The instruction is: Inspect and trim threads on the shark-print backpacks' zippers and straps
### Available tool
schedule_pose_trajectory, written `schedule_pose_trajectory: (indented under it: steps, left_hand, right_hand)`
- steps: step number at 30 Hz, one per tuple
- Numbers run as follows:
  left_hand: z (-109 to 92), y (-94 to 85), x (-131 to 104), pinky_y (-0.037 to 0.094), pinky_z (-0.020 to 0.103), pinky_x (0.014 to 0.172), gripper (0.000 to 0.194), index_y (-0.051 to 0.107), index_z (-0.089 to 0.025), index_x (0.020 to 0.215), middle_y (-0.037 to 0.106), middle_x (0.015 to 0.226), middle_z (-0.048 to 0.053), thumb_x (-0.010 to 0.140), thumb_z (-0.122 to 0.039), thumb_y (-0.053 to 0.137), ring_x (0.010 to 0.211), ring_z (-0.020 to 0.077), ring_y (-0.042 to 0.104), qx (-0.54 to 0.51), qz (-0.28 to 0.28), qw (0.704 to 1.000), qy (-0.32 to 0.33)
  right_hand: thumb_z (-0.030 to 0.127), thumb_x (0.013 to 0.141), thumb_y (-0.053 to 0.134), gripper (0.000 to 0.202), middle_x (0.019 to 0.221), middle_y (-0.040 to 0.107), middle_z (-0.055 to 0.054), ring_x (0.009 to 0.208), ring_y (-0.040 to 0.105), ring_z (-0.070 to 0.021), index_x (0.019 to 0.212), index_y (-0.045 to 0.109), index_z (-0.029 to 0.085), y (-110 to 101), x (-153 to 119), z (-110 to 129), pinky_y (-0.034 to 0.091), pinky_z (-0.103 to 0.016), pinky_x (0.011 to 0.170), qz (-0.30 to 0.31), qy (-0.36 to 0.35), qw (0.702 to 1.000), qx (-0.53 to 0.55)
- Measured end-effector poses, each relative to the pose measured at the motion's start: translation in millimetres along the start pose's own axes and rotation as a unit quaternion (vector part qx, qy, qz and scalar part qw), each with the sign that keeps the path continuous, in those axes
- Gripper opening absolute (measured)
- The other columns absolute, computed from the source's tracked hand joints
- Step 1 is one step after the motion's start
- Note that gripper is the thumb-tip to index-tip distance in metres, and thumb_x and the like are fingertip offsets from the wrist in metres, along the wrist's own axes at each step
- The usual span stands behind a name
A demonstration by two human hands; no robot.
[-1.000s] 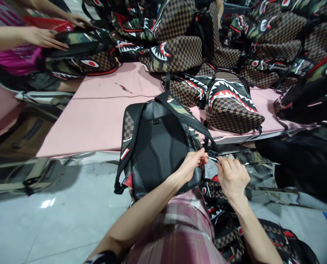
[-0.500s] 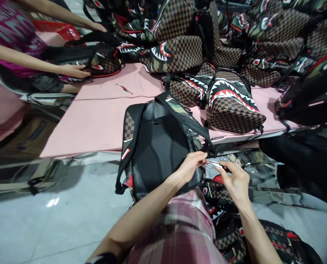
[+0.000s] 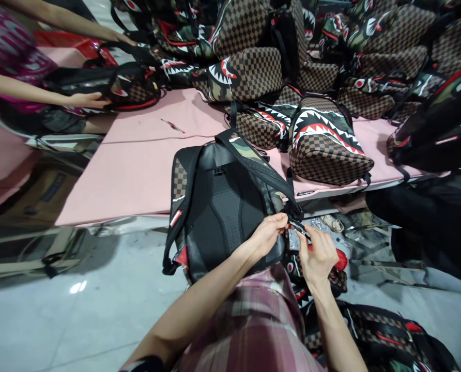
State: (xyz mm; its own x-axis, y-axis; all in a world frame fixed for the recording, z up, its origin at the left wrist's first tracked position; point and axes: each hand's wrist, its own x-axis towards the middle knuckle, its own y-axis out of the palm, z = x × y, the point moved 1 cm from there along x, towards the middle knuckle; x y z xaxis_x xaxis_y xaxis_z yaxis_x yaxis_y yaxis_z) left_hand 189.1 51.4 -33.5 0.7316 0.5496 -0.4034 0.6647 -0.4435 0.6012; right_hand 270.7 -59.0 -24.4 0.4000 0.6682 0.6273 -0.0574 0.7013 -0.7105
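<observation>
A black-backed backpack [image 3: 226, 206] with checkered and camouflage sides leans at the table's front edge, against my lap. My left hand [image 3: 269, 232] pinches the end of a black strap at the bag's lower right side. Just to the right, my right hand [image 3: 318, 250] has its fingers closed on a small dark tool [image 3: 301, 228], perhaps snips, whose tip points toward the left fingertips. The exact spot between the two hands is too small to make out.
Shark-mouth backpacks [image 3: 331, 139] crowd the back and right of the pink table [image 3: 137, 170]. A red-handled tool [image 3: 172, 125] lies on it. At the left, a person's hand [image 3: 89, 100] holds another bag. More bags [image 3: 385, 330] sit low at the right.
My right hand has moved slightly left and down, closer to my left hand, and its tool has turned. At the left, the person's hands and bag have shifted left.
</observation>
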Motion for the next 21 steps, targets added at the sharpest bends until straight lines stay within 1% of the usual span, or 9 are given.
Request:
schedule_pose_trajectory:
  steps: [5,9,11,13,15,18,19,20,21]
  left_hand:
    - [0.4,-1.0,1.2,0.03,0.021,0.058,0.029,0.051,-0.014,0.062,0.051,0.058,-0.002,0.063,-0.033,0.072,0.054,0.0081,0.041,-0.006,-0.003,1.0,-0.008]
    - [-0.4,0.2,0.7,0.03,0.022,0.057,0.027,0.051,-0.014,0.06,0.051,0.058,-0.002,0.064,-0.031,0.071,0.053,0.0079,0.042,0.003,-0.002,1.0,-0.006]
    - [-1.3,1.2,-0.2,0.029,0.022,0.057,0.026,0.05,-0.014,0.058,0.05,0.056,-0.002,0.065,-0.029,0.07,0.053,0.0078,0.042,0.009,0.001,1.0,0.003]
    - [-2.0,1.6,-0.8,0.029,0.022,0.057,0.025,0.05,-0.015,0.058,0.05,0.056,-0.002,0.066,-0.029,0.069,0.053,0.0079,0.043,0.016,-0.005,1.0,0.007]
    - [-2.2,1.2,-1.2,0.029,0.022,0.057,0.025,0.05,-0.015,0.058,0.051,0.057,-0.002,0.067,-0.029,0.068,0.056,0.0087,0.047,0.022,-0.016,1.0,0.0]
    - [-2.3,0.5,-2.3,0.03,0.021,0.057,0.026,0.05,-0.015,0.061,0.056,0.059,0.0,0.067,-0.033,0.069,0.059,0.0102,0.051,0.029,-0.025,0.999,-0.019]
    - [-2.7,0.4,-3.1,0.03,0.022,0.057,0.027,0.051,-0.015,0.063,0.057,0.06,0.001,0.068,-0.035,0.068,0.059,0.0103,0.051,0.031,-0.024,0.999,-0.02]
    - [-3.3,0.5,-4.1,0.031,0.022,0.058,0.029,0.051,-0.015,0.063,0.059,0.062,0.001,0.068,-0.038,0.068,0.059,0.0102,0.051,0.036,-0.019,0.999,-0.017]
    - [-4.3,0.7,-5.3,0.032,0.021,0.059,0.031,0.052,-0.014,0.063,0.059,0.063,0.002,0.068,-0.04,0.068,0.06,0.0102,0.052,0.045,-0.013,0.999,-0.01]
  right_hand:
    - [0.022,0.085,0.056,0.017,0.087,0.069,-0.007,0.081,0.059,-0.0184,0.099,0.062,0.015,4.9,-1.3,2.3,0.041,-0.028,0.071,-0.009,0.004,1.0,-0.005]
    - [0.023,0.086,0.054,0.018,0.087,0.069,-0.008,0.081,0.059,-0.0186,0.1,0.063,0.015,7.1,-0.8,6.7,0.041,-0.029,0.072,0.0,0.024,1.0,-0.004]
    - [0.024,0.086,0.053,0.018,0.085,0.069,-0.008,0.079,0.058,-0.0188,0.096,0.065,0.015,7.9,-0.7,7.1,0.041,-0.03,0.073,0.009,0.051,0.999,0.013]
    - [0.027,0.084,0.055,0.017,0.083,0.069,-0.008,0.077,0.058,-0.0189,0.091,0.066,0.016,8.7,-1.6,4.4,0.041,-0.031,0.074,0.019,0.105,0.992,0.068]
    - [0.031,0.081,0.059,0.016,0.08,0.068,-0.006,0.075,0.059,-0.0182,0.086,0.067,0.017,10.2,-3.0,-1.9,0.043,-0.031,0.072,0.028,0.196,0.963,0.183]
    - [0.034,0.073,0.065,0.023,0.08,0.066,-0.004,0.072,0.059,-0.0159,0.088,0.066,0.016,14.3,-1.2,-13.6,0.046,-0.03,0.068,0.012,0.331,0.868,0.369]
    - [0.034,0.071,0.066,0.028,0.08,0.065,-0.003,0.071,0.058,-0.0148,0.092,0.065,0.016,16.1,1.8,-16.6,0.045,-0.029,0.067,0.001,0.357,0.843,0.402]
    - [0.034,0.069,0.068,0.033,0.079,0.064,-0.002,0.07,0.057,-0.0139,0.097,0.064,0.016,18.2,6.3,-18.9,0.045,-0.028,0.066,-0.007,0.374,0.829,0.416]
    - [0.033,0.067,0.069,0.037,0.078,0.064,-0.002,0.069,0.056,-0.0132,0.099,0.064,0.016,20.8,11.9,-20.1,0.045,-0.027,0.066,-0.005,0.38,0.824,0.42]
